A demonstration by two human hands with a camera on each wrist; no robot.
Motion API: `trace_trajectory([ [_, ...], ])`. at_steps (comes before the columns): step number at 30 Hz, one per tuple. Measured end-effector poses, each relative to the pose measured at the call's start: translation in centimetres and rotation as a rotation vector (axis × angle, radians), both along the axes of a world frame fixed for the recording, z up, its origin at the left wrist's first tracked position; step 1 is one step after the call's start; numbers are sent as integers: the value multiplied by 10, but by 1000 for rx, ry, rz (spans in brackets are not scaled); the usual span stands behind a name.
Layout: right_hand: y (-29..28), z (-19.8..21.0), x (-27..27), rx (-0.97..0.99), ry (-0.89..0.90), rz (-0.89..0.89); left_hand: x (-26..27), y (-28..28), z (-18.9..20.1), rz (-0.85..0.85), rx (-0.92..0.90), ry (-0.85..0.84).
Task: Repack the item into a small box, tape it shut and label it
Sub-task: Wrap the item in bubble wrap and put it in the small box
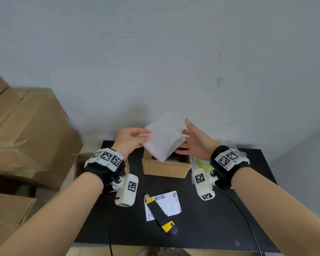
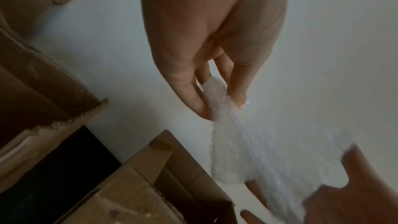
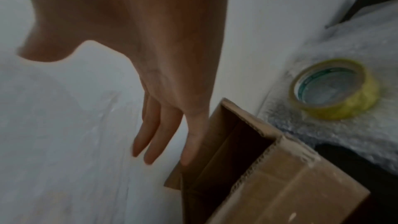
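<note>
A white sheet of bubble wrap [image 1: 164, 137] hangs tilted above the small open cardboard box [image 1: 165, 168] on the black table [image 1: 211, 218]. My left hand [image 1: 131, 138] pinches the sheet's left corner [image 2: 217, 94] between thumb and fingers. My right hand [image 1: 191, 139] is at the sheet's right edge with its fingers [image 3: 155, 139] straight and spread, above the box's open top [image 3: 237, 142]. What lies inside the box is hidden.
A shipping label [image 1: 163, 205] and a yellow-black utility knife [image 1: 161, 215] lie at the table's front. A yellow tape roll [image 3: 333, 89] sits on more bubble wrap [image 3: 355, 125] right of the box. An opened box [image 1: 79, 163] and stacked cartons [image 1: 26, 135] stand at the left.
</note>
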State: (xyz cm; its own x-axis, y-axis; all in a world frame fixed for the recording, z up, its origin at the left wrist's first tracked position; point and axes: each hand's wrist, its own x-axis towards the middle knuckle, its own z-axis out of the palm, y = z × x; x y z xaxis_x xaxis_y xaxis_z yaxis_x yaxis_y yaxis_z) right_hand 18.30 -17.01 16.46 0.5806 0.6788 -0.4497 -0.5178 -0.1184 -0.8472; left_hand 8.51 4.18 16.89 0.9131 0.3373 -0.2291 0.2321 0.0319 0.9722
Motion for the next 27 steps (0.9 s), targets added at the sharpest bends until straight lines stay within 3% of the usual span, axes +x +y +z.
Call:
trace_trajectory([
  [4,2,-4,-6,108,17,44,5,-8,-16,42,158,6],
  [6,9,-3,-10,57,-38,-10,8,-14,-23,31,284,0],
  [10,21,-13,-5,-192,-260,-296,10,-30,-33,38,449,32],
  [14,18,-9,0,-316,-531,-354,0,-28,-53,-125,797,104],
  [18,16,-12,7,-521,-722,-262,-9,-24,-71,-408,895,360],
  [20,16,-17,10,-600,-800,-161,-12,-24,-75,-460,893,381],
  [27,25,-14,9,-729,-1031,128,-23,-25,-75,-269,864,318],
])
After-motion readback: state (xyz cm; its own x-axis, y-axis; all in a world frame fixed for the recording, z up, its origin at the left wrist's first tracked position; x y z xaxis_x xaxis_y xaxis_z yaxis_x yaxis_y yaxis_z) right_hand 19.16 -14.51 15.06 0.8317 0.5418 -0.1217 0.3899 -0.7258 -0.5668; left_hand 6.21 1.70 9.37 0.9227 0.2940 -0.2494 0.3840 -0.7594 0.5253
